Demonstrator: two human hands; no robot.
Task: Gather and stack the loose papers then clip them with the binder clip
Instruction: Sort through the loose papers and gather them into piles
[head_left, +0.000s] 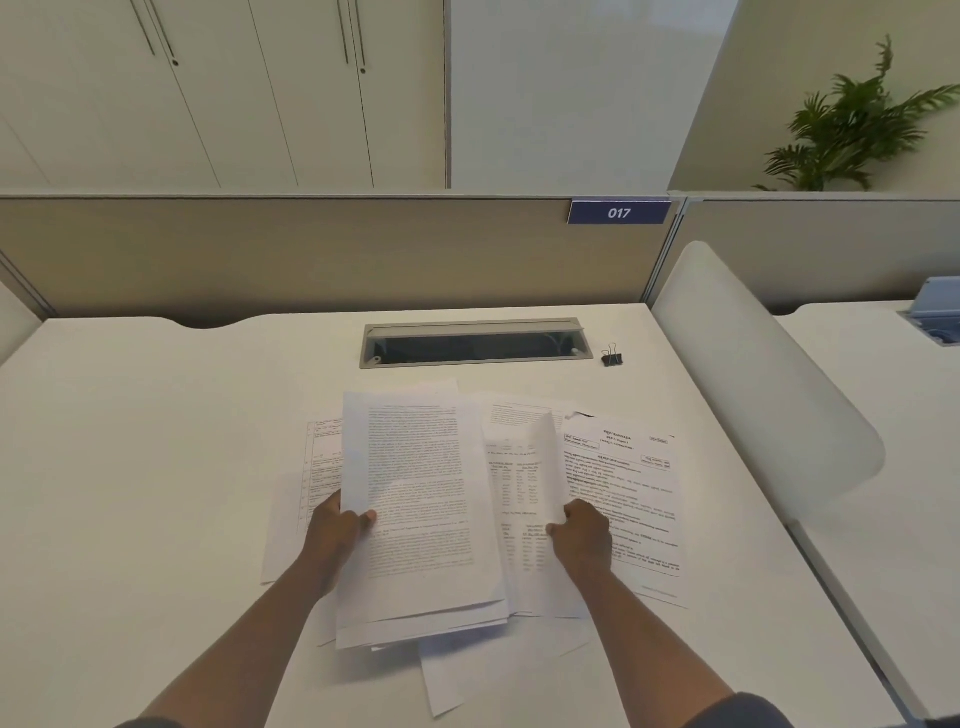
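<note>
Printed white papers lie overlapping on the white desk (156, 415). My left hand (337, 525) grips the left edge of a small stack of sheets (421, 493), held a little above the desk. My right hand (582, 530) pinches the right edge of a single sheet (524, 493) that curls upward beside the stack. More loose sheets (634, 499) lie flat to the right, others (291, 519) poke out to the left and below. A black binder clip (612, 357) stands alone far back on the right, apart from both hands.
A grey cable tray (475, 345) is sunk into the desk behind the papers. A beige partition (311, 254) with a blue "017" tag closes the back. A frosted divider (753, 374) bounds the right side, with another desk beyond it.
</note>
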